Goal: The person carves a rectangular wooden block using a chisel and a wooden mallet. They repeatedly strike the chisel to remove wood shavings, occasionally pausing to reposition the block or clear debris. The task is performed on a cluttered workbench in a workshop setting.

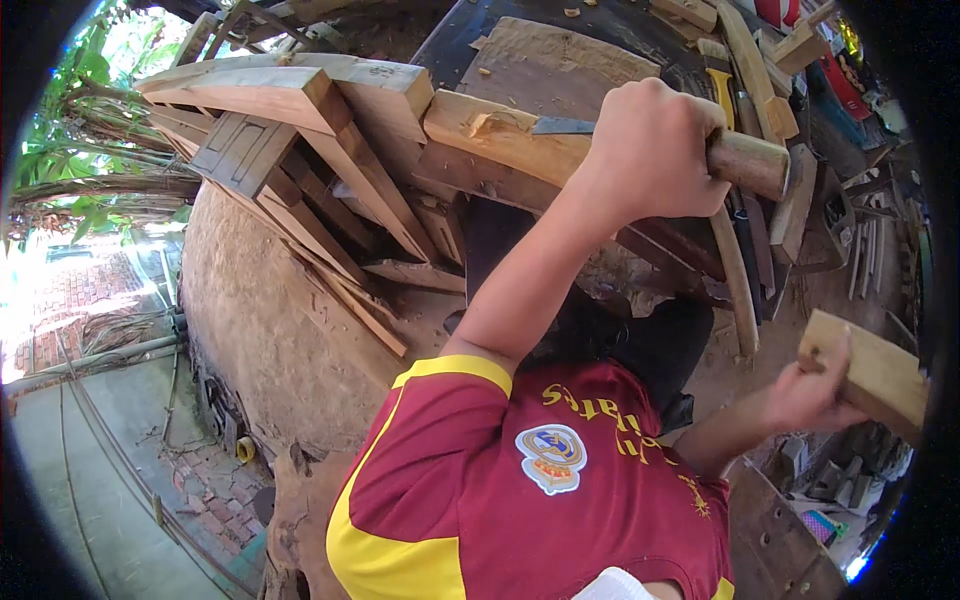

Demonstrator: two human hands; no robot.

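My left hand (655, 150) is closed in a fist round the wooden handle (750, 165) of a chisel. The handle's thick round end sticks out to the right of the fist. On the other side, the flat metal chisel blade (563, 126) lies low along a wooden beam (510, 140), pointing left, beside a curled shaving (487, 124). Out to the right, well apart from the chisel, my right hand (815, 395) grips a thick, squared wooden block (870, 375) with a hole or dent near one end. No handle shows on the block.
Long squared timbers (240, 90) lean at the left, next to a carved panel (235, 150). Behind the beam is a dark worktop (440, 45) with a worn board (560, 60), a yellow-handled brush (717, 70) and scrap wood. Thin strips (360, 310) lie on the earthen floor (245, 275).
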